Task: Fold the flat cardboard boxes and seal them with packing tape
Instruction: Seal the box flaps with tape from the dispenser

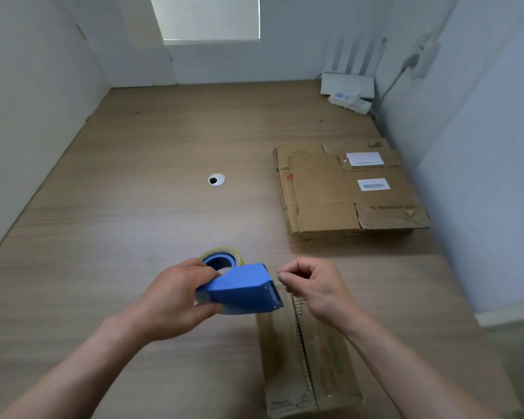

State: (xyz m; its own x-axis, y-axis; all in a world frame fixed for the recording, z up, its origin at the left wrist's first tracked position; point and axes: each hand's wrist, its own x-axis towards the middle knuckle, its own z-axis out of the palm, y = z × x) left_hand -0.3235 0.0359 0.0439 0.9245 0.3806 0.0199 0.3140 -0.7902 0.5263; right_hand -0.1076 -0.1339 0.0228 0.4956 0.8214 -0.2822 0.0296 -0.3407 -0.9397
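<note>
- The left hand (170,297) grips a blue tape dispenser (242,291) from its left side, fingers curled over the top and thumb underneath, holding it above the desk (133,192).
- A roll of clear, yellowish tape (221,255) sits in the far end of the dispenser; the cutter end points right, towards the other hand.
- The right hand (312,285) has its fingers curled, thumb and forefinger pinched together just beside the cutter. I cannot tell whether tape lies between them.
- Beneath both hands, by the near edge of the desk and right of its middle, lies a cardboard box (309,364) with a seam running down its top.
- A stack of flat cardboard boxes (330,195) lies along the right edge of the desk, well apart from the hands, with two white labels (365,159) on top.
- A round cable grommet (216,179) is set near the middle of the desk.
- A white router (347,84) stands in the far right corner.
</note>
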